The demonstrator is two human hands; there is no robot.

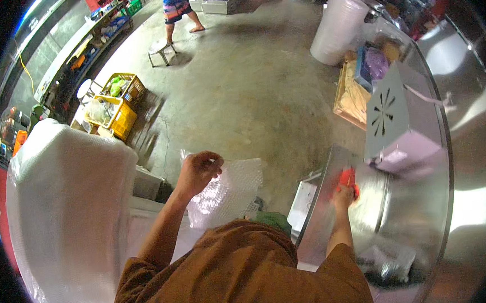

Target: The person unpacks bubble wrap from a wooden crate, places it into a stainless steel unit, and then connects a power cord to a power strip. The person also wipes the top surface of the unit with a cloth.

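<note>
A clear sheet of bubble wrap [239,182] hangs in front of me on the left, its upper edge at my left hand [199,171]. The fingers of that hand are curled closed at the sheet, though the exact grip is partly hidden. On my right, my right hand [343,196] is closed around a red-orange handheld tool [347,179] over a shiny metal table [327,193]. Blur hides which kind of tool it is. A large roll of bubble wrap [68,192] stands close by my left arm.
On the metal table stand a grey metal box [401,123] with a slotted star pattern and a plastic-wrapped item [388,259]. Yellow crates [122,117] and a stool [161,48] are on the floor ahead left. Another person [176,7] stands farther off. A tall wrapped roll [338,24] is ahead right.
</note>
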